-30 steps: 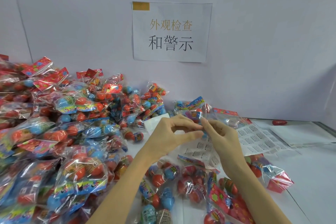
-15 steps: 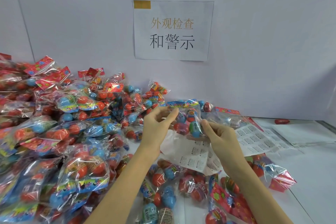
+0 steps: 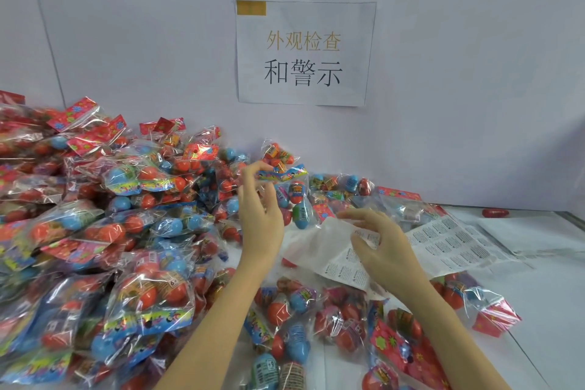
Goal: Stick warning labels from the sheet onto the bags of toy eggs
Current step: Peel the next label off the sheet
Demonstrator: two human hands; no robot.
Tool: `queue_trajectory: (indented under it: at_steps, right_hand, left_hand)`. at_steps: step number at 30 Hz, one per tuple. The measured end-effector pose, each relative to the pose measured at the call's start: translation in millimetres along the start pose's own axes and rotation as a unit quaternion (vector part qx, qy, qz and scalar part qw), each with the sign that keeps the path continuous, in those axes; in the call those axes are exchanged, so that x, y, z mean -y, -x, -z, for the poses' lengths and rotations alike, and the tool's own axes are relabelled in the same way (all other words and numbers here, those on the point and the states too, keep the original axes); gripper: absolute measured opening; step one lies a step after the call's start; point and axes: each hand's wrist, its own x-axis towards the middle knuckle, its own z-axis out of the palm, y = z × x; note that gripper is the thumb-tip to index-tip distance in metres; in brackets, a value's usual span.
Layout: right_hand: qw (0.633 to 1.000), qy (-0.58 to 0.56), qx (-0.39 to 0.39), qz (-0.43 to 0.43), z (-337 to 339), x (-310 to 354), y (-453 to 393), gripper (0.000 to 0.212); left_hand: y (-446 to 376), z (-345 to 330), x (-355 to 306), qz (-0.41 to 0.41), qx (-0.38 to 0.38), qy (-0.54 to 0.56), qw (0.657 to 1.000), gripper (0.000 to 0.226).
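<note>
My left hand (image 3: 260, 212) pinches the colourful header of a clear bag of toy eggs (image 3: 296, 196) and holds it raised near the wall, so the bag hangs below my fingers. My right hand (image 3: 384, 247) is to the right of the bag and apart from it. Its fingers are loosely curled over the label sheet (image 3: 443, 244) and hold nothing. The sheet lies on the table with rows of small printed warning labels. Its left part (image 3: 313, 247) is bare white backing that curls upward.
A big pile of bagged toy eggs (image 3: 126, 231) fills the left side up to the wall. More bags (image 3: 300, 310) lie in front between my arms, and one (image 3: 474, 304) at the right. A loose red egg (image 3: 495, 213) and white sheets (image 3: 531, 231) lie far right.
My left hand has lifted the bag up and to the left by its header. My right hand has let go of the bag and dropped over the label sheet.
</note>
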Motion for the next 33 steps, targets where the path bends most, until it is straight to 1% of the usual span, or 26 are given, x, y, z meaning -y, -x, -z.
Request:
queue_trajectory:
  at_steps: [2,3,5,7,9,10,11,13,15,16,18,20,22,23,26,28,30,32,33]
  right_hand:
    - [1.0,0.025,0.016,0.001,0,-3,0,0.041]
    - [0.999,0.027,0.017,0.003,-1,-5,1,0.039]
    - [1.0,0.015,-0.001,0.004,-1,-6,1,0.035]
    - [0.999,0.001,-0.048,0.01,-2,-6,-1,0.034]
    - [0.993,-0.021,-0.111,0.024,-2,-5,-2,0.031]
    - [0.989,-0.037,-0.141,0.032,-2,-4,-2,0.028]
    - [0.983,-0.055,-0.168,0.039,0,-4,-2,0.026]
    - [0.974,-0.088,-0.206,0.038,2,-5,-3,0.025]
    - [0.969,-0.108,-0.223,0.02,3,-8,-4,0.027]
    - [0.968,-0.112,-0.223,0.014,3,-8,-5,0.027]
    - [0.972,-0.102,-0.21,0.009,2,-8,-5,0.031]
    - [0.98,-0.076,-0.186,0.003,-1,-7,-5,0.032]
    - [0.987,-0.054,-0.154,-0.004,-3,-3,-3,0.03]
    - [0.989,-0.042,-0.14,0.007,-3,0,-2,0.029]
    - [0.992,-0.013,-0.101,0.07,-4,4,0,0.02]
    - [0.993,0.016,-0.07,0.092,-7,5,2,0.033]
    - [0.993,0.042,-0.058,0.094,-10,5,3,0.043]
    - [0.991,0.061,-0.063,0.101,-13,3,3,0.042]
    - [0.989,0.071,-0.069,0.106,-14,2,4,0.04]
  left_hand:
    - [2,-2,-2,-0.04,0.005,-0.064,0.997,0.035]
    - [4,-3,-4,-0.04,0.011,-0.067,0.997,0.04]
    - [8,-6,-8,-0.017,0.038,-0.039,0.998,0.044]
    - [12,-8,-11,-0.005,0.077,-0.021,0.997,0.04]
    - [14,-9,-15,-0.012,0.12,-0.019,0.993,0.029]
    - [15,-9,-15,-0.019,0.147,-0.023,0.989,0.03]
    - [14,-8,-14,-0.034,0.176,-0.03,0.983,0.036]
    - [12,-7,-5,-0.098,0.24,-0.066,0.964,0.053]
    - [13,-10,4,-0.154,0.293,-0.113,0.937,0.066]
    - [15,-12,6,-0.165,0.304,-0.127,0.929,0.066]
    - [20,-18,9,-0.193,0.286,-0.146,0.927,0.052]
    - [23,-21,11,-0.235,0.243,-0.157,0.928,0.029]
    - [23,-21,10,-0.251,0.201,-0.161,0.933,0.012]
    - [22,-20,9,-0.247,0.181,-0.165,0.937,0.011]
    - [21,-20,5,-0.214,0.149,-0.178,0.949,0.023]
    - [20,-20,4,-0.193,0.134,-0.185,0.954,0.023]
    - [18,-18,4,-0.182,0.129,-0.187,0.957,0.016]
    - [18,-15,5,-0.184,0.14,-0.183,0.956,0.005]
    - [18,-15,5,-0.185,0.152,-0.187,0.953,0.009]
